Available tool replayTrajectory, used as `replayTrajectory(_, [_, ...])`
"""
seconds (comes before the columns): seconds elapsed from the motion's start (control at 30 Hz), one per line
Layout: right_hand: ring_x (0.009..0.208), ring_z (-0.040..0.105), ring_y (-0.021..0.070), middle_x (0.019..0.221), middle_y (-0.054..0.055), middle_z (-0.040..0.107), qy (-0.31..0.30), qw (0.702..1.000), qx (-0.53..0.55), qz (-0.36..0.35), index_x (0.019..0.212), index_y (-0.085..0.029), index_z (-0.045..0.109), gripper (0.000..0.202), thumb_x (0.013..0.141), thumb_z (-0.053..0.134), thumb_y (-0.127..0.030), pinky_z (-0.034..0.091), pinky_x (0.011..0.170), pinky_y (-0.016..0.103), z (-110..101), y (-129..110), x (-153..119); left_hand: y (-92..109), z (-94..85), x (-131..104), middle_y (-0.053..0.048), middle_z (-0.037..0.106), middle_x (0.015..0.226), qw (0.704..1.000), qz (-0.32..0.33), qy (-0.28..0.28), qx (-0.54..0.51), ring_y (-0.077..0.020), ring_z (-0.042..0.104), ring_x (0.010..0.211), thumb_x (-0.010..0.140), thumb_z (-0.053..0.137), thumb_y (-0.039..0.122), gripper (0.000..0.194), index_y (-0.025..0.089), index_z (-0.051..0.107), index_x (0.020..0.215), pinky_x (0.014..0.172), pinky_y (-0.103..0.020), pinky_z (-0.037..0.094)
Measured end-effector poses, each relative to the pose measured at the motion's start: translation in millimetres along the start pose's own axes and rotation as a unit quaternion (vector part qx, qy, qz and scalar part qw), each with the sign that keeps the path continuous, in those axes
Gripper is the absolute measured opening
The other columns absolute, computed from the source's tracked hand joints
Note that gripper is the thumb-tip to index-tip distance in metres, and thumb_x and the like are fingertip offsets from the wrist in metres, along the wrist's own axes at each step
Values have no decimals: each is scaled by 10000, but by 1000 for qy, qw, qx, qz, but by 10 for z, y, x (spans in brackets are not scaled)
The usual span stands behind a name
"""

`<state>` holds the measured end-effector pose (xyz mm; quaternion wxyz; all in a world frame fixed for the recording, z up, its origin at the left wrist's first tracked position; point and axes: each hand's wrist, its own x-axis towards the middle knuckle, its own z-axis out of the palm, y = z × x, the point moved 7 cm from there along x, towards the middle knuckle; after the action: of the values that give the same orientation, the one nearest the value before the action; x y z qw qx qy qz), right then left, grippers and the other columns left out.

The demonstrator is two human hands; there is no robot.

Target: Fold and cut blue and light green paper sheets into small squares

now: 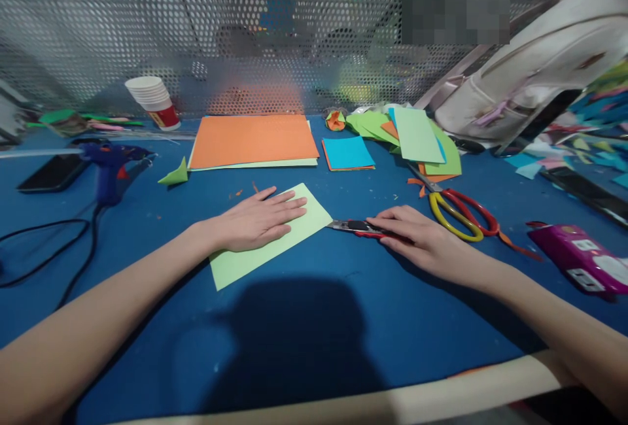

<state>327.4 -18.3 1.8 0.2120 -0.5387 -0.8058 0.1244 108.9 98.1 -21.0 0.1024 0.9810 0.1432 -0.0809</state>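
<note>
A light green sheet of paper (275,242) lies at an angle on the blue tabletop. My left hand (262,219) rests flat on its upper part, fingers stretched out to the right. To the right, my right hand (412,235) has its fingers around the handle of a utility knife (360,226), which lies low along the table with red and black showing. The knife's blade is out, and its tip meets the paper's right corner. The palm hides the rear end of the knife. Scissors (464,212) with yellow and red handles lie beyond my right hand.
Orange sheets (252,140), blue squares (347,152) and green cut pieces (419,137) lie along the back by a perforated metal panel (294,39). A glue gun (110,167) and paper cups (153,101) stand left. A purple packet (581,258) and white bag (534,72) sit right.
</note>
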Motion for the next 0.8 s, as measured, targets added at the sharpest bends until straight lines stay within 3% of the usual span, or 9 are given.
replayTrajectory(0.27, [997,618,263,1112,127,676,62,998,-11,30,1225,-218,614,301,974,461,-280,538,859,466,46,-162,-123,7,-4,1,8,174,1631,1000,-4,-6,1,-153,72,1523,1040,180,447,542,271,213,1552,1222,-408,-15])
replayTrajectory(0.8, [1008,606,254,1129,123,661,67,997,1,24,1233,-222,621,300,978,471,-275,536,867,462,94,-176,-119,1,5,0,12,186,1630,1000,4,3,0,-154,83,1523,1035,193,447,544,280,216,1552,1223,-400,-4])
